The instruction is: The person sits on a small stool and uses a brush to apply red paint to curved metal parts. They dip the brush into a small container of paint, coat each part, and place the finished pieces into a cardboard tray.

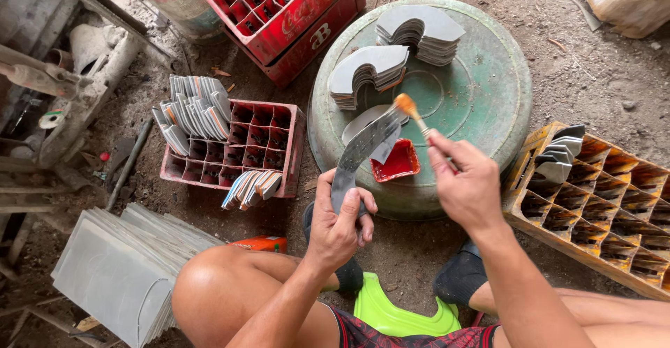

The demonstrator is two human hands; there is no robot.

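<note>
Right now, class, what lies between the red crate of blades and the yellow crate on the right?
In the head view, the upturned green tub lies between the red crate and the yellow crate, carrying blade stacks and a red paint dish.

Bare basin rim (pixel 488 145) between crates (pixel 593 201)

Grey curved blade (pixel 363 154), orange-tipped brush (pixel 412 113), red paint tray (pixel 396 162), green basin (pixel 481 90), red crate (pixel 241 154)

Red crates (pixel 279 6), wooden crate (pixel 607 215), metal sheets (pixel 118 271).
</note>
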